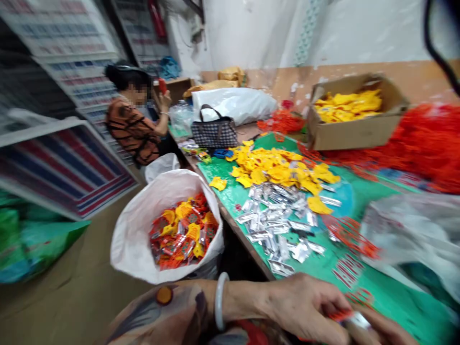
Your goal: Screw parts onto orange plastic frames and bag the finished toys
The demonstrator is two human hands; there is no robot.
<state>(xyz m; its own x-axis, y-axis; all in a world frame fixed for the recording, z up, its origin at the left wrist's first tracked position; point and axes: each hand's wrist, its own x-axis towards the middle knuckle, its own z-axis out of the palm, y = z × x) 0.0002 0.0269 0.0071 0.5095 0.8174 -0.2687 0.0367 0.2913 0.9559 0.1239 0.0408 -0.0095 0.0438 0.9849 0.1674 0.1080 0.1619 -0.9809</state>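
1. Red piece (339, 316) and silver packet (360, 320): bottom right of frame, at the fingers, mostly hidden by them.
2. Left hand (305, 302) curled, gripping the red piece. Right hand (386, 326) cut off by bottom edge — can't tell if it's closed.
3. Center: silver packet pile (273, 215) on green table (406, 299), yellow pieces (276, 167) heaped behind it.
4. Right edge: crumpled plastic bag (406, 225) covers part of tabletop; red mesh (354, 237) just left.
5. Upper right: carton (354, 135) of yellow parts, big red heap (427, 143) beside it.
6. Left of center: white sack (136, 235) holding red-and-yellow items (183, 230) — beside table edge.
7. Upper left: co-worker (132, 127); checked handbag (215, 133) to their right.
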